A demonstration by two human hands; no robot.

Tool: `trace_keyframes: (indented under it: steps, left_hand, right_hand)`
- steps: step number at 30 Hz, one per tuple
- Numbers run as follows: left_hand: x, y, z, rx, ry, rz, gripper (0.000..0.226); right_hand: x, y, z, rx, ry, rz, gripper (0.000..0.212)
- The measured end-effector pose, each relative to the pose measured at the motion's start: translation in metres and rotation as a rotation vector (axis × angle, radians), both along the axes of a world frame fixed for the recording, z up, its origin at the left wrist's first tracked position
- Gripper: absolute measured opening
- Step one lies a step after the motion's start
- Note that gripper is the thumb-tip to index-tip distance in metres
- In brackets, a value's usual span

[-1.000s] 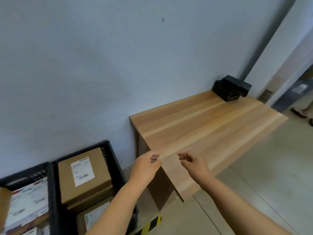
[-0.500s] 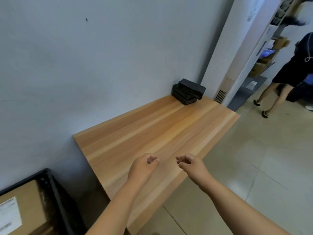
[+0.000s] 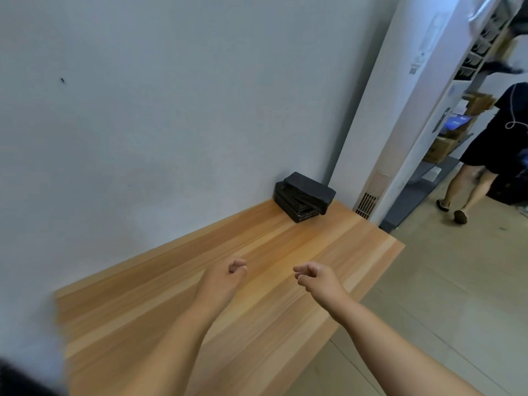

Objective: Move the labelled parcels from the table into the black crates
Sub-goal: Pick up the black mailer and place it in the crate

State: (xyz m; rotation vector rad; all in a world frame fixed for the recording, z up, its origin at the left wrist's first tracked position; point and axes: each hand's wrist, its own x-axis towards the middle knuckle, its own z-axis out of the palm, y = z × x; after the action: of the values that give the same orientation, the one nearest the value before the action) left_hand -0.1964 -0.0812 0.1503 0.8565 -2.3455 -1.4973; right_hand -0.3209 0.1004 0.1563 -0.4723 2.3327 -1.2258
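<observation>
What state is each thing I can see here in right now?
Left hand: fingers loosely curled, holding nothing, above the table.
Right hand: fingers loosely curled, holding nothing.
Table: no labelled parcels on the part in view.
Black stack: in the far corner against the wall, top piece askew.
Passer-by: mid-step, at the right.

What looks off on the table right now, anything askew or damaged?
Only the black stack in the table's far corner by the wall: its top piece sits skewed, overhanging those beneath. No spill or damage shows. Both hands, left and right, hold nothing.
</observation>
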Motion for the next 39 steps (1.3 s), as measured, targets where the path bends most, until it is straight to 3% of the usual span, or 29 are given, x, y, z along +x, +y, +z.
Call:
trace_keyframes:
  steps: [8, 16, 20, 24, 27, 30, 39]
  left_hand:
    - [-0.088, -0.009, -0.012, -0.05, 0.013, 0.12, 0.015]
    - [-0.216, 0.006, -0.024, -0.071, -0.016, 0.297, 0.016]
    - [-0.273, 0.015, -0.025, -0.069, -0.05, 0.357, 0.017]
    - [-0.314, 0.018, -0.026, -0.076, -0.089, 0.417, 0.017]
    - [-0.33, 0.018, -0.026, -0.089, -0.117, 0.457, 0.019]
    - [-0.337, 0.016, -0.027, -0.092, -0.155, 0.5, 0.02]
    - [-0.329, 0.014, -0.029, -0.101, -0.166, 0.607, 0.018]
  right_hand:
    - [-0.133, -0.005, -0.01, 0.045, 0.031, 0.07, 0.023]
    - [-0.32, -0.01, -0.025, 0.181, 0.092, 0.189, 0.029]
    - [-0.403, -0.021, -0.024, 0.226, 0.121, 0.23, 0.055]
    - [-0.468, -0.045, -0.027, 0.314, 0.166, 0.276, 0.067]
    - [-0.517, -0.066, -0.053, 0.463, 0.254, 0.344, 0.098]
    - [-0.526, -0.081, -0.047, 0.592, 0.305, 0.413, 0.115]
    - [-0.537, -0.098, -0.058, 0.759, 0.375, 0.438, 0.125]
